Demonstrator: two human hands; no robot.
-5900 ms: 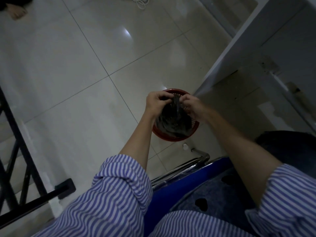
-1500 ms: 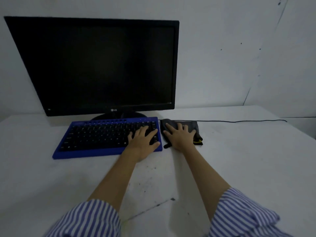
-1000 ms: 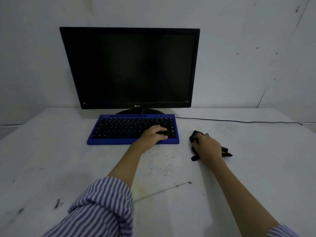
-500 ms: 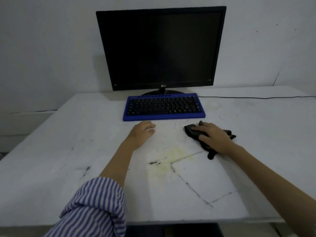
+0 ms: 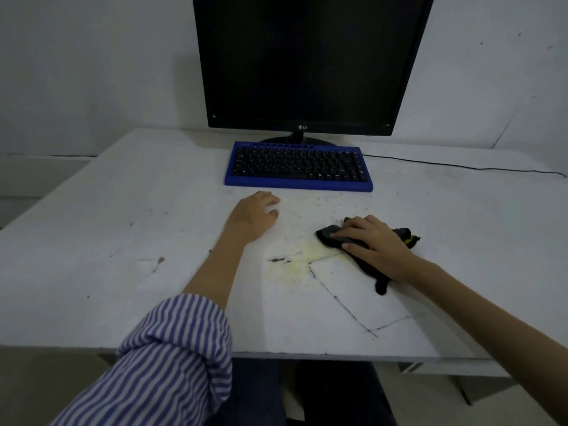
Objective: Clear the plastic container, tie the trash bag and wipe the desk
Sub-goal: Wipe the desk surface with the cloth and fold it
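Dark, crumpled fabric cloth (image 5: 330,236) lies at four o'clock from the blue-framed keyboard (image 5: 298,166), pressed flat under the right hand (image 5: 373,245), fingers spread. To wipe well, I judge firm overlapping strokes toward eight o'clock across the yellowish stain (image 5: 302,259) on the white scuffed desk (image 5: 123,241). Left hand (image 5: 255,215) rests relaxed, empty, clear. Black monitor (image 5: 307,63) behind; keyboard limits twelve-o'clock strokes.

Monitor (image 5: 307,56): top cut by frame edge. Cloth (image 5: 330,238): middle hidden under right hand (image 5: 375,244). Cable (image 5: 461,167): runs off right edge.
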